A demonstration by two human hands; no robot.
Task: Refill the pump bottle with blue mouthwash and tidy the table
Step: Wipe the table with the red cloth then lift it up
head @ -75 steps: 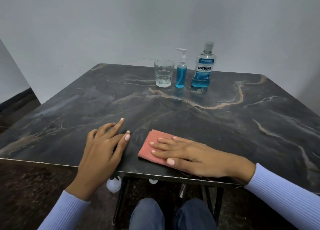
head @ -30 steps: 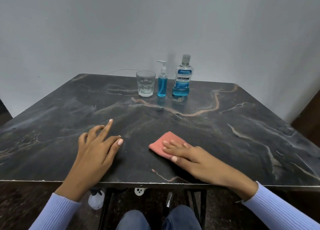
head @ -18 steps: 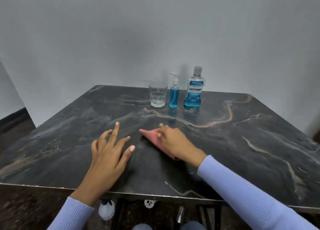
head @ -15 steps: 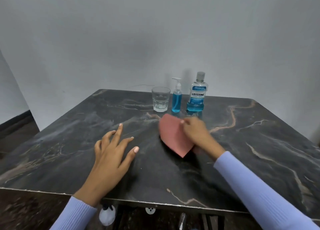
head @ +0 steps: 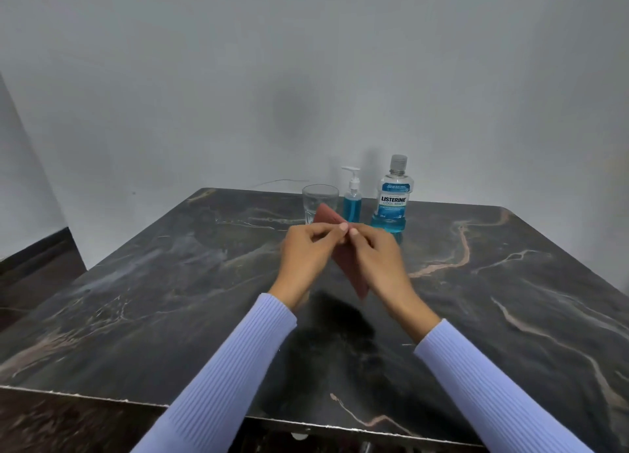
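Dark marble-look bench (head: pixel 510 316) with tan veins is sitting against a plain pale grey wall (head: pixel 306 78). Both hands are up over the middle of it, left grip (head: pixel 306 248) and right grip (head: pixel 374 255) each pinching the flat pinkish-red cloth (head: pixel 350 275). Clear faceted glass (head: pixel 315 197), small blue pump bottle (head: pixel 352 200) and clear mouthwash bottle (head: pixel 391 197) are lining the far edge.

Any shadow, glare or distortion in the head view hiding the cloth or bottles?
Head view: wide-angle bends the table edges; dark hand shadow under the cloth; soft shadow behind the pump bottle and mouthwash bottle; labels readable, no glare.
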